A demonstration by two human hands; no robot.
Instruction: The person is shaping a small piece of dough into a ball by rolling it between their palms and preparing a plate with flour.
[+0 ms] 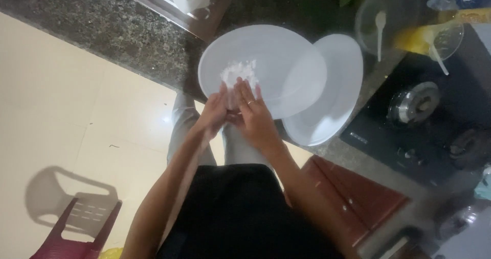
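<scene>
Both hands meet palm to palm over the near rim of the white bowl (pixel 266 67), the left hand (pixel 215 113) and right hand (pixel 253 116) pressed together with fingers nearly straight. Whether the grip closes on anything between the palms cannot be told; a pale bit may sit there, but it is hidden. Just beyond the fingertips, inside the bowl, lies a small heap of white powder (pixel 239 73), loose and dry-looking, so the work seems at an early stage: the powder is not gathered into a mass, and most of the bowl is bare. A second white plate (pixel 335 95) lies to the right of the grip, partly under the bowl. Both forearms reach forward from the body, wrists level, a ring on the right hand. The bowl rests on the dark speckled table (pixel 128 34).
</scene>
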